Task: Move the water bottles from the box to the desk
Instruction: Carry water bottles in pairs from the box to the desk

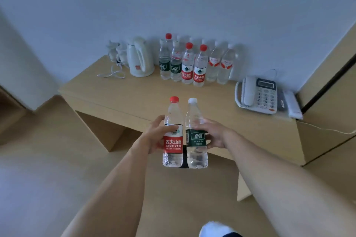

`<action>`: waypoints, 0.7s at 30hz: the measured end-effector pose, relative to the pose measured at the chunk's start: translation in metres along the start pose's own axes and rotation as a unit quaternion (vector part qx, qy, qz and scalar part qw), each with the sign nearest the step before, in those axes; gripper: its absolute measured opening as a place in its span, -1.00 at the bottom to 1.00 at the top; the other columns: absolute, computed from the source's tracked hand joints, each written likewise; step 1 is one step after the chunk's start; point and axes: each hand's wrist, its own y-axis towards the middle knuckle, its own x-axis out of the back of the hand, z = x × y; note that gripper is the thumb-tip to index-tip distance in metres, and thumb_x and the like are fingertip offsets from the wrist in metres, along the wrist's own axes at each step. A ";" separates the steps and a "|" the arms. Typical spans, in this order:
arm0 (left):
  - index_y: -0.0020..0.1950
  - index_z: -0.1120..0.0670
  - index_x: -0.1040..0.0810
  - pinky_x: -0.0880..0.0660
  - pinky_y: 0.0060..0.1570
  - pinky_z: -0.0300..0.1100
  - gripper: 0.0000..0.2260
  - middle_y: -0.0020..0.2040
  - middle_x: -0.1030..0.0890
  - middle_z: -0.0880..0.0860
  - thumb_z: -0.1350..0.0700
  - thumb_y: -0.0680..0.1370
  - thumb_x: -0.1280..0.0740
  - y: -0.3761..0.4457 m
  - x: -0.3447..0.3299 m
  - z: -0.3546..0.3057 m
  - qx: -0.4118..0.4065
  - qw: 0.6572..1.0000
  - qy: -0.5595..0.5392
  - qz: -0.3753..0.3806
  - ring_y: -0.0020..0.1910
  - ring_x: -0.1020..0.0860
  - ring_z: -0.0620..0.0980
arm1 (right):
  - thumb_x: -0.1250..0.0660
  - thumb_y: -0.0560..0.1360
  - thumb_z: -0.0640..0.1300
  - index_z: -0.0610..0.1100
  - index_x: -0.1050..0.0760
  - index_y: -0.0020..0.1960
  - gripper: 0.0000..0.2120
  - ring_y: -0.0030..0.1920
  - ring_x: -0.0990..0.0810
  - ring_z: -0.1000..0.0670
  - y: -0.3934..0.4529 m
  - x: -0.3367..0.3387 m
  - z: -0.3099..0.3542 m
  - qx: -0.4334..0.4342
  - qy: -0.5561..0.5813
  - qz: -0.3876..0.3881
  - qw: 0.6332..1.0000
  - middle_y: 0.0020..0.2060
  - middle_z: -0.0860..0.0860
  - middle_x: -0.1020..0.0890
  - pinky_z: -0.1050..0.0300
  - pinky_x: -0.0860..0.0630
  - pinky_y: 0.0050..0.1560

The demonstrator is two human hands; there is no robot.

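So left hand (154, 136) is wrapped round the red-labelled clear plastic bottle (173, 132), right hand (213, 134) round the green-labelled one (196, 134), both upright, ready to stand beside the bottle row (194, 63) on the pale wooden desk (138, 92).

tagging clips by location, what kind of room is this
Likely a hotel guest room: a plain wooden desk against the wall holds an electric kettle with cups, a corded desk phone and rows of bottled water.
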 end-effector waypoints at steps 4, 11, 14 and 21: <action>0.33 -0.11 -0.46 -0.63 -0.04 0.27 -0.52 0.14 -0.65 0.22 0.16 0.48 -0.50 0.039 -0.019 -0.032 -0.018 0.999 0.035 0.036 0.03 -0.67 0.24 | -0.50 0.45 -0.08 0.01 -0.50 0.29 -0.57 0.19 -0.59 -0.23 0.004 0.026 0.017 0.015 0.044 -0.061 0.997 0.20 -0.14 -0.60 -0.46 -0.54 0.06; 0.33 -0.06 -0.45 -0.65 -0.14 0.16 -0.53 0.21 -0.57 0.24 0.22 0.49 -0.49 0.096 -0.051 -0.082 -0.046 0.992 0.080 0.085 0.05 -0.66 0.23 | -0.56 0.40 -0.11 -0.02 -0.52 0.28 -0.52 0.14 -0.64 -0.23 0.023 0.072 0.047 0.052 0.111 -0.130 0.984 0.15 -0.14 -0.64 -0.48 -0.54 0.04; 0.35 -0.06 -0.43 -0.63 -0.14 0.14 -0.50 0.12 -0.63 0.24 0.24 0.48 -0.49 0.124 -0.061 -0.101 -0.063 0.989 0.092 0.098 0.02 -0.66 0.21 | -0.56 0.40 -0.14 -0.03 -0.52 0.27 -0.52 0.10 -0.65 -0.20 0.041 0.091 0.059 0.075 0.125 -0.147 0.978 0.09 -0.09 -0.68 -0.46 -0.54 0.06; 0.41 -0.02 -0.38 -0.58 -0.09 0.03 -0.42 0.16 -0.64 0.21 0.31 0.47 -0.48 0.188 -0.084 -0.135 -0.105 0.982 0.104 0.115 0.08 -0.65 0.18 | -0.61 0.33 -0.14 0.09 -0.48 0.24 -0.45 0.16 -0.63 -0.08 0.083 0.135 0.093 0.134 0.133 -0.174 0.966 0.14 0.00 -0.66 -0.17 -0.61 0.06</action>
